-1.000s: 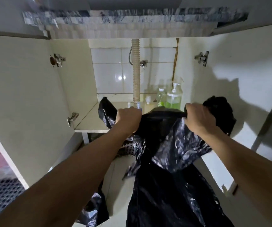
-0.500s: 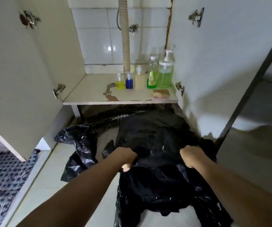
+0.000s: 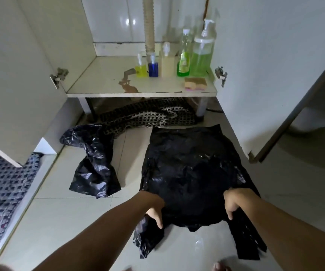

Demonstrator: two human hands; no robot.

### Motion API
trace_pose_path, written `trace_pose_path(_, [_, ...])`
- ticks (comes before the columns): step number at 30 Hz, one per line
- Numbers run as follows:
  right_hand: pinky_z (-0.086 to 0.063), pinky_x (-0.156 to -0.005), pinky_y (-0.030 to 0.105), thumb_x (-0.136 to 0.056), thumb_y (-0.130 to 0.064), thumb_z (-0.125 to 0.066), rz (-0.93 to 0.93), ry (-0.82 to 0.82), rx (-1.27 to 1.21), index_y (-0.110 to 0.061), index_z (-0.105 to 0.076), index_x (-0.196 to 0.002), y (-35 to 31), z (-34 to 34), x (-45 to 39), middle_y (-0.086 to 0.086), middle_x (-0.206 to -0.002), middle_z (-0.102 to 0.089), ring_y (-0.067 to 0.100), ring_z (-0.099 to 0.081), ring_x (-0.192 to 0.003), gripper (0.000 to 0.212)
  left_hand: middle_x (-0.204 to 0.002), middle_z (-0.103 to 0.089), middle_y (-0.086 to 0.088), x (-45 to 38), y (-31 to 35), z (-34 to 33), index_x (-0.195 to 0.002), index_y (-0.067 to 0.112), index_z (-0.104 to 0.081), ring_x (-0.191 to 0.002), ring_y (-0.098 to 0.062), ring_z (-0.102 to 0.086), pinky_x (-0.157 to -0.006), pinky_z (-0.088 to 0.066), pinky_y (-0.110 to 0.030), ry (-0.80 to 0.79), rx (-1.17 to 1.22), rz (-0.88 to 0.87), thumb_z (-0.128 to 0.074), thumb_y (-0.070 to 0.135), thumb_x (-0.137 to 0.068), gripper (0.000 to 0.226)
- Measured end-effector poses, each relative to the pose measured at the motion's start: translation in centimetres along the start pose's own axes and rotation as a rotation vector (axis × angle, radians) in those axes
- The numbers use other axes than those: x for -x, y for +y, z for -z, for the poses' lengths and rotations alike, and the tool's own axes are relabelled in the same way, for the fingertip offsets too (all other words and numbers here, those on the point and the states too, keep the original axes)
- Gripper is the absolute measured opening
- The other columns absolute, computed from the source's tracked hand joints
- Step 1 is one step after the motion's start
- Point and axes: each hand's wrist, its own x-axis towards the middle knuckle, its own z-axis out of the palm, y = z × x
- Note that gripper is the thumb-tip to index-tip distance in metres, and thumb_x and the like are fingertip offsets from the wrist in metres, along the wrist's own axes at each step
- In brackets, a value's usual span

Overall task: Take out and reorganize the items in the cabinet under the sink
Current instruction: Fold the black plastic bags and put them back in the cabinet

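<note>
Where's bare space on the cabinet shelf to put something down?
The left half of the shelf is bare, from the left wall to the yellow bottle. The front strip left of the sponge is free too. The back right is crowded with bottles, up to the pump bottle.

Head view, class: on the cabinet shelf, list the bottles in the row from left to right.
Yellow bottle → blue bottle → beige bottle → green dish-soap bottle → large pump bottle.
</note>
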Motion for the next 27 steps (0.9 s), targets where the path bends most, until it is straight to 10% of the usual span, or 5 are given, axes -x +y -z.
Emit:
trace_pose_path(5, [-0.05, -0.064, 0.031, -0.078, -0.024, -0.073, 0.122, 0.17, -0.064, -0.009, -0.057, -0.121, -3.8, 6.5, 2.2, 0.012, -0.122, -0.06, 0.027, -0.058, -0.088, 0.048, -0.138, -0.051, -0.006, 2.4, -5.1, 5.6, -0.139, 0.015, -0.045, -0.123, -0.029, -0.051, -0.1, -0.044, -0.037, 0.114, 0.15, 0.033, -0.06, 0.062, -0.08, 0.078])
trace_pose_path(13, [-0.054, -0.089, 0.046, -0.086, -0.018, -0.059, 0.547, 0.446, -0.381, 0.003, -0.055, -0.122, -17.4, 17.2, 2.3, 0.024, -0.122, -0.06, 0.038, -0.063, -0.105, 0.042, -0.12, -0.063, -0.011, 5.5, -18.6, 10.8, -0.119, 0.008, -0.061, -0.107, -0.028, -0.059, -0.086, -0.049, -0.033, 0.597, 0.362, 0.3, -0.062, 0.039, -0.086, 0.045])
trace_pose_path(17, [-0.028, -0.047, 0.024, -0.085, -0.025, -0.058, 0.578, 0.346, -0.427, -0.008, -0.04, -0.056, -24.0, 15.7, -0.8, 0.009, -0.054, -0.04, 0.02, -0.036, -0.049, 0.038, -0.114, -0.061, -0.012, 3.6, -23.1, 4.4, -0.12, 0.005, -0.057, -0.104, -0.03, -0.06, -0.087, -0.051, -0.036, 0.41, 0.511, 0.533, -0.065, 0.033, -0.083, 0.047])
trace_pose_path(22, [-0.03, -0.047, 0.025, -0.084, -0.05, -0.059, 0.551, 0.163, -0.647, -0.018, -0.033, -0.059, -30.4, 10.6, -3.0, -0.003, -0.06, -0.039, 0.013, -0.039, -0.052, 0.048, -0.131, -0.054, -0.013, 3.7, -27.1, -1.9, -0.13, 0.002, -0.05, -0.113, -0.026, -0.053, -0.081, -0.042, -0.029, 0.255, 0.769, 0.676, -0.055, 0.043, -0.092, 0.056])
trace_pose_path(27, [-0.041, -0.068, 0.027, -0.093, -0.032, -0.05, 0.533, 0.188, -0.745, -0.011, -0.052, -0.08, -33.7, 8.7, -4.3, 0.007, -0.09, -0.058, 0.023, -0.054, -0.084, 0.024, -0.143, -0.044, -0.008, 2.6, -27.4, -5.9, -0.136, 0.009, -0.044, -0.126, -0.026, -0.047, -0.097, -0.046, -0.039, 0.21, 1.342, 0.682, -0.061, 0.039, -0.09, 0.057])
